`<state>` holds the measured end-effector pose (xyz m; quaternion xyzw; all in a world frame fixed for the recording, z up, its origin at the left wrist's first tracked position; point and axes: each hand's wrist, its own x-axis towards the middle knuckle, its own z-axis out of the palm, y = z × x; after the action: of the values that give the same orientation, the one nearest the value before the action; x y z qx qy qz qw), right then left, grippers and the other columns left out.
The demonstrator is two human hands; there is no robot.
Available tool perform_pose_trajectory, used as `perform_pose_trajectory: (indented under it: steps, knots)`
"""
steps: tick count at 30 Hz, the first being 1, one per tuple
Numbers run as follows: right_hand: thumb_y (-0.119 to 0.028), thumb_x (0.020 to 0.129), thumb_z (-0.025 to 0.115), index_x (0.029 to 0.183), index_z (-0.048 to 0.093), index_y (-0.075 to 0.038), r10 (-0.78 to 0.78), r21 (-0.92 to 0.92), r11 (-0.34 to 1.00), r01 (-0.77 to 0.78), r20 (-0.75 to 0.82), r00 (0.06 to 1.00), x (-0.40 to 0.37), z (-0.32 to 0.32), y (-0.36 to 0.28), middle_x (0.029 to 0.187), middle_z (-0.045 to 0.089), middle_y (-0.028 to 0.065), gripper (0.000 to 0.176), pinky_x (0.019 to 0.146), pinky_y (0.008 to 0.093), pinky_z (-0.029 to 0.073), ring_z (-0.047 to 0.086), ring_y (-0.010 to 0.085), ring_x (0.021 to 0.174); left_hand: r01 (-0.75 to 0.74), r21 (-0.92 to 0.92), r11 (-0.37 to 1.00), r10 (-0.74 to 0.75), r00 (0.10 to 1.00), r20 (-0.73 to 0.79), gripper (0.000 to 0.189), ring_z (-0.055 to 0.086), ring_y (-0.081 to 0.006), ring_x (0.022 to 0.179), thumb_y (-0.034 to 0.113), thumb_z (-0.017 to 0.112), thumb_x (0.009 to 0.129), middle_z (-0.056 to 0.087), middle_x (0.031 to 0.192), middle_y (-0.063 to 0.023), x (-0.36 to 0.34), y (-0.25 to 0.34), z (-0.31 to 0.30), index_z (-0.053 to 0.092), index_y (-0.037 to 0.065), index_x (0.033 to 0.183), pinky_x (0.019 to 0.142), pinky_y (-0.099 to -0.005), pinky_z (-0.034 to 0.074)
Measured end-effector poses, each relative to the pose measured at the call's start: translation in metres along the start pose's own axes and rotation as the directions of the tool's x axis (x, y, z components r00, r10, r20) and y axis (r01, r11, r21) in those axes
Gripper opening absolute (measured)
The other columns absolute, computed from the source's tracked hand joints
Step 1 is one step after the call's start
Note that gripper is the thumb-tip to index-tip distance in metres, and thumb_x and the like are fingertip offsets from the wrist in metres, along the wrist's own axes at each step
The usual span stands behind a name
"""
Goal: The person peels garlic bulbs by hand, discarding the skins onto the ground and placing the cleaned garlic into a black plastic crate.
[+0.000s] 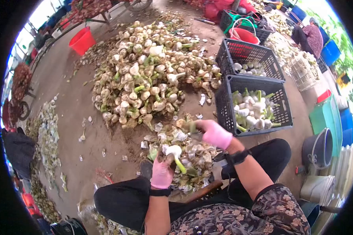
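My left hand (162, 172), in a pink glove with dark, soiled fingers, grips a garlic bulb (173, 150). The bulb is white and peeled clean, and its green stem points down to the right. To the right and farther forward is my right hand (213, 133), also gloved in pink, raised over a heap of loose garlic skins (192, 156). Its fingers are smeared by motion, and I cannot tell whether they hold anything. Ahead lies a large pile of unpeeled garlic (141, 78) on the ground.
A black crate (286, 117) of trimmed garlic stands right of my hands, with another black crate (276, 64) behind it. Red buckets (82, 41) stand farther off. A grey bucket (317, 149) is at the right. A person (313, 38) sits at the upper right.
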<state>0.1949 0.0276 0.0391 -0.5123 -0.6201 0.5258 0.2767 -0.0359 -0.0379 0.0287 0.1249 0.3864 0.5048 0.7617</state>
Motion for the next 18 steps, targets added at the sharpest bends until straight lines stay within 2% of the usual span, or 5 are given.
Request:
perform_pose_trajectory:
  steps: [1, 4, 9, 15, 18]
  knots:
    - [-0.010, 0.074, 0.059, 0.118, 0.061, -0.018, -0.009, 0.297, 0.955, -0.008, 0.056, 0.998, 0.003, -0.004, 0.006, 0.097, 0.064, 0.0126, 0.045, 0.084, 0.0375, 0.048, 0.061, 0.0327, 0.092, -0.011, 0.012, 1.000, 0.011, 0.999, 0.039, 0.039, 0.059, -0.0211, 0.099, 0.004, 0.061, 0.085, 0.060, 0.108, -0.0094, 0.002, -0.001, 0.000, 0.046, 0.007, 0.121, 0.085, -0.0348, 0.051]
    - [-0.007, 0.070, 0.060, 0.113, 0.064, -0.021, 0.047, -0.911, 0.382, -0.159, -0.152, 0.987, 0.000, -0.001, 0.010, 0.102, 0.062, 0.0094, 0.045, 0.087, 0.0395, 0.046, 0.056, 0.0314, 0.097, -0.056, -0.023, 0.998, 0.057, 0.998, 0.020, 0.047, 0.059, -0.0184, 0.098, -0.007, 0.065, 0.078, 0.060, 0.107, -0.0073, 0.003, -0.003, 0.010, 0.048, 0.003, 0.121, 0.084, -0.0300, 0.050]
    - [-0.012, 0.078, 0.068, 0.117, 0.059, -0.009, -0.101, -0.137, 0.987, 0.082, -0.136, 0.986, -0.012, 0.014, -0.025, 0.112, 0.060, 0.0131, 0.040, 0.092, 0.0378, 0.044, 0.056, 0.0285, 0.106, -0.170, 0.318, 0.933, 0.165, 0.985, 0.043, 0.048, 0.059, -0.0153, 0.096, -0.005, 0.071, 0.074, 0.060, 0.106, -0.0066, 0.022, -0.009, 0.021, 0.051, 0.001, 0.117, 0.082, -0.0270, 0.050]
    - [-0.005, 0.068, 0.057, 0.087, 0.067, -0.009, -0.094, -0.347, 0.937, 0.046, -0.124, 0.988, -0.006, 0.027, -0.007, 0.087, 0.066, 0.0138, 0.022, 0.077, 0.0410, 0.049, 0.062, 0.0331, 0.087, -0.290, 0.872, 0.394, 0.229, 0.950, 0.213, 0.053, 0.060, -0.0144, 0.091, 0.003, 0.076, 0.066, 0.062, 0.101, -0.0085, 0.024, -0.014, 0.052, 0.051, -0.001, 0.113, 0.083, -0.0285, 0.048]
    - [-0.009, 0.073, 0.061, 0.104, 0.065, -0.011, 0.310, -0.513, 0.770, -0.379, -0.219, 0.925, 0.008, -0.007, 0.026, 0.102, 0.064, 0.0167, 0.032, 0.080, 0.0411, 0.049, 0.061, 0.0341, 0.096, -0.119, 0.559, 0.821, 0.046, 0.989, 0.143, 0.057, 0.060, -0.0157, 0.090, -0.006, 0.074, 0.064, 0.061, 0.102, -0.0077, 0.029, -0.026, 0.060, 0.049, 0.000, 0.115, 0.081, -0.0287, 0.050]
